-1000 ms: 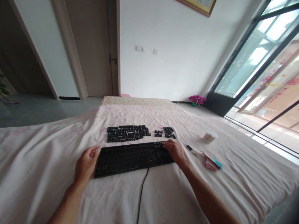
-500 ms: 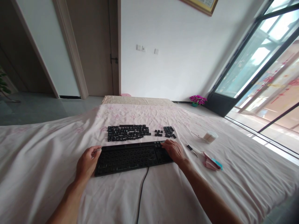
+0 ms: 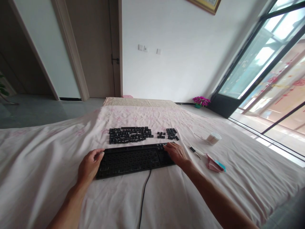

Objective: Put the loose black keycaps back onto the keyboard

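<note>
A black keyboard (image 3: 133,159) with its keycaps off lies on the pink-flowered bed sheet (image 3: 47,165). My left hand (image 3: 88,166) is at the keyboard's left end, fingers pinched on a thin pale stick (image 3: 99,153). My right hand (image 3: 177,153) lies palm down on the keyboard's right end, fingers spread towards its far edge. Just beyond the keyboard, loose black keycaps (image 3: 130,135) are laid out in rows, with a smaller group of keycaps (image 3: 168,134) to their right.
The keyboard's black cable (image 3: 143,198) runs towards me. Right of the keyboard lie a small black piece (image 3: 192,149), a round white tub (image 3: 213,138) and a pink and teal packet (image 3: 215,165). Beyond the bed are a flower pot (image 3: 201,101), a door and a glass wall.
My left hand has crept a little right, closer to the keyboard's left corner. The right hand stays on the right end. The view has shifted slightly.
</note>
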